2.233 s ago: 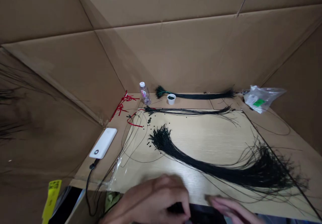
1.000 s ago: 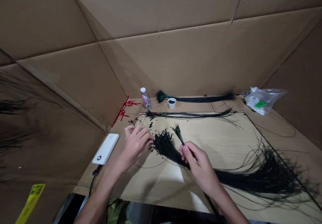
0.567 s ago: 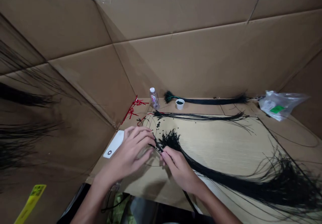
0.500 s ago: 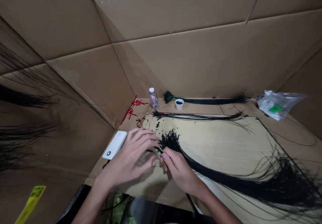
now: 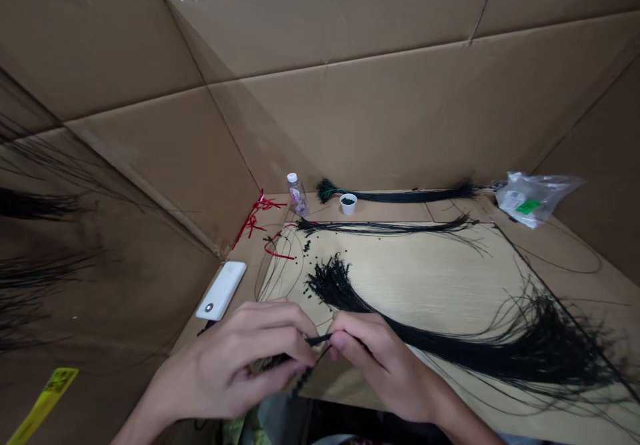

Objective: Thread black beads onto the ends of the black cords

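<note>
Between my two hands runs a short dark stretch of black cord [image 5: 319,340]. My left hand [image 5: 250,348] is closed, thumb and fingers pinching the cord at its left end. Small dark knots or beads on a strand [image 5: 301,381] hang below those fingers. My right hand [image 5: 383,361], also closed, grips the cord's other end between thumb and forefinger. Just beyond both hands lies a thick bundle of black cords [image 5: 440,345], its knotted, bushy end at the left and its loose ends fanned out at the right. My fingers partly hide what they hold.
Behind lie a thinner cord bundle [image 5: 385,227] and another bundle [image 5: 400,197] by the cardboard wall [image 5: 350,118]. A white cup [image 5: 349,205] with dark bits, a clear bottle [image 5: 297,195], red ribbons [image 5: 253,221], a white phone-like device [image 5: 221,291] and a plastic bag [image 5: 533,198] stand around.
Both hands have moved nearer to me, away from the bundle's knotted end. My left fingers, spread before, are now closed on the cord. The view has shifted slightly.
</note>
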`<state>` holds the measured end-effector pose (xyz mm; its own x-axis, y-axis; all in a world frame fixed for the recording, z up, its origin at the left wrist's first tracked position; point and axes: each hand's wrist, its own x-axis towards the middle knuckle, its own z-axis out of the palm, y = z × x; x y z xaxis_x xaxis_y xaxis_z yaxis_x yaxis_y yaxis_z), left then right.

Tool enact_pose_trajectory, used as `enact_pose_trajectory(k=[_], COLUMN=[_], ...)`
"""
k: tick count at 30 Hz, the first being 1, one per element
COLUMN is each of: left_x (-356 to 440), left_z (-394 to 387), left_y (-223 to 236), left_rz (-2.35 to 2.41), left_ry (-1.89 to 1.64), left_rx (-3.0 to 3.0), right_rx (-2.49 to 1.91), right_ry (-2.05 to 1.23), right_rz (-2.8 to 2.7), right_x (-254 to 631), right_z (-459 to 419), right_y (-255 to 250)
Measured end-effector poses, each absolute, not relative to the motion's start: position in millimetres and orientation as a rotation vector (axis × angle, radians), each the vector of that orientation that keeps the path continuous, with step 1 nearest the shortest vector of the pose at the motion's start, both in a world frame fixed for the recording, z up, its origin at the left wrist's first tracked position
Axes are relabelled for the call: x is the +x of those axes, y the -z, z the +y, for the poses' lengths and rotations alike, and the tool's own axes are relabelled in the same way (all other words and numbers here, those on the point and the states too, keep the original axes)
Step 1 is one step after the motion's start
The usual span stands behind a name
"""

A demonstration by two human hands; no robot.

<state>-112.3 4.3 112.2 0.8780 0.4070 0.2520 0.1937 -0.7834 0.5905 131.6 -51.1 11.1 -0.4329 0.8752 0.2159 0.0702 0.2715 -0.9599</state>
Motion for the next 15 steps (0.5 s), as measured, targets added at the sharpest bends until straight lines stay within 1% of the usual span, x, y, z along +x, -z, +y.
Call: enact_pose_trajectory(k=[4, 9, 11, 15], left_x=[-103, -93, -93, -95], left_z=[-10, -10, -10, -18], left_y=[-114, -92, -87, -90], left_rz=[0.509, 0.501, 0.427, 0.366], left_ry=[-0.579, -0.725, -0.709, -0.565], left_rx=[2.537, 2.585, 2.527, 2.478], right_rx=[-0.968, -1.039, -1.07, -1.108], right_ry=[-1.18, -1.149, -1.2, -1.286], right_rz=[-1.712, -1.704, -1.702, -1.74], right_x=[130, 135, 142, 159], right_z=[-59, -69, -75, -93], right_y=[-18, -17, -19, -29])
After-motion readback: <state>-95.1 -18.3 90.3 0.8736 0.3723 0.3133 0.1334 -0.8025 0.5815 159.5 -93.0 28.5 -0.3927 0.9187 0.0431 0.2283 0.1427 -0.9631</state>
